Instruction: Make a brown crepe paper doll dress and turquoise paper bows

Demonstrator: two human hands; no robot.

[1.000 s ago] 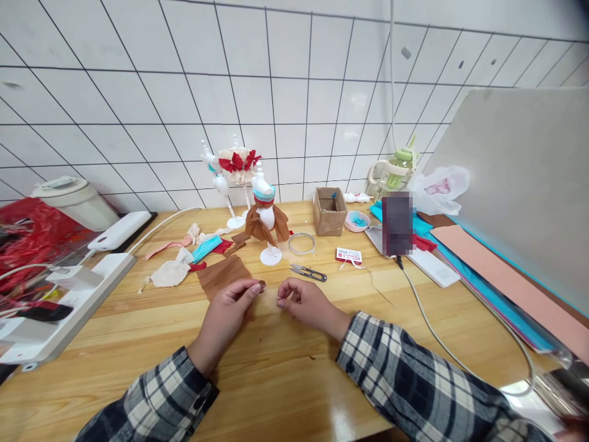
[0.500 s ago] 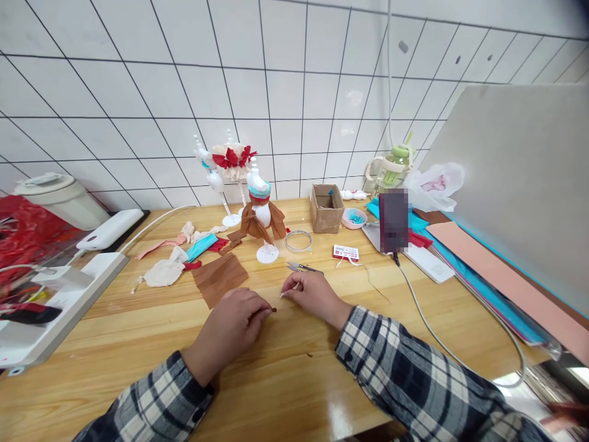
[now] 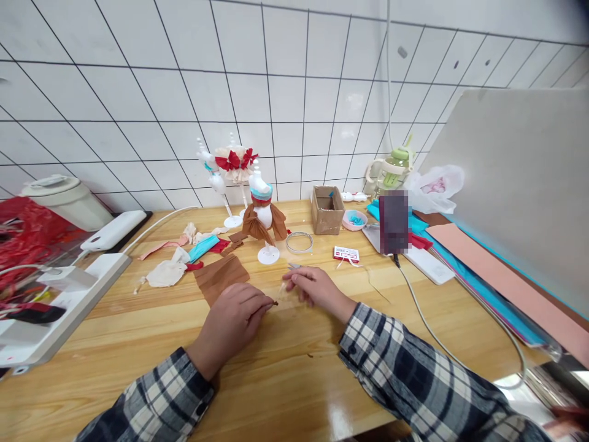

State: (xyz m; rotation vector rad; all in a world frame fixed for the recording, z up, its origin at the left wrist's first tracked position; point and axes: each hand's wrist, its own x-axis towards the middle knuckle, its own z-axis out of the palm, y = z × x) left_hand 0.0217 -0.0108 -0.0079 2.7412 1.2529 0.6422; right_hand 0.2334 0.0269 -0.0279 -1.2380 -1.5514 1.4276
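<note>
My left hand (image 3: 237,322) is closed in a pinch on a small scrap of brown fabric (image 3: 275,302), whose tip pokes out past the fingertips. To its right, my right hand (image 3: 317,288) has thumb and forefinger together, slightly blurred. A faint pale sliver shows by those fingertips, too small to name. Small scissors (image 3: 294,266) lie just behind the right hand, mostly covered by it. A square of brown cloth (image 3: 221,276) lies flat beyond the left hand. Behind it stands a white mini dress form (image 3: 263,215) wearing brown fabric and a blue band.
Farther back are a cardboard box (image 3: 327,212), a metal ring (image 3: 299,242), a pink bowl (image 3: 354,220) and a small red-and-white packet (image 3: 346,255). Fabric scraps (image 3: 168,270) lie left. A power strip (image 3: 69,313) edges the left side; a phone (image 3: 394,222) with a cable stands right.
My right hand has shifted slightly right and turned, now covering most of the scissors. My left hand stays almost in place, still pinching the brown scrap.
</note>
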